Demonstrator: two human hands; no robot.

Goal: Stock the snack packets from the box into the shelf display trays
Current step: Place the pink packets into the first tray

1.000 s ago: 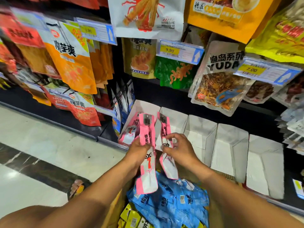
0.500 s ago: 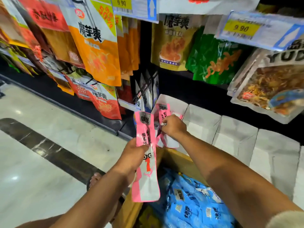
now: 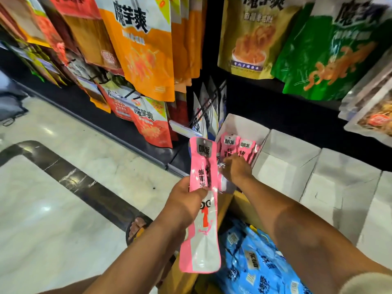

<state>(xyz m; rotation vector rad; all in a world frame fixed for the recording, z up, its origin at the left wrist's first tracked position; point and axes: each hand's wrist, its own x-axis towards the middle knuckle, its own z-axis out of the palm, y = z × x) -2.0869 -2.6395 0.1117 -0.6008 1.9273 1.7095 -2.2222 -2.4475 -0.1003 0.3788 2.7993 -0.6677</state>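
Left hand (image 3: 186, 201) grips one pink snack packet (image 3: 204, 179) at mid-length, upright above the cardboard box (image 3: 244, 201). Right hand (image 3: 235, 169) curls over pink packets (image 3: 230, 145) standing in the leftmost display tray (image 3: 244, 124). Risk: the slick packets may topple forward on release.

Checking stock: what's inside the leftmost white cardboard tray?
Pink snack packets stand in the leftmost white cardboard tray; the right hand covers their lower parts, hiding their count and the tray floor.
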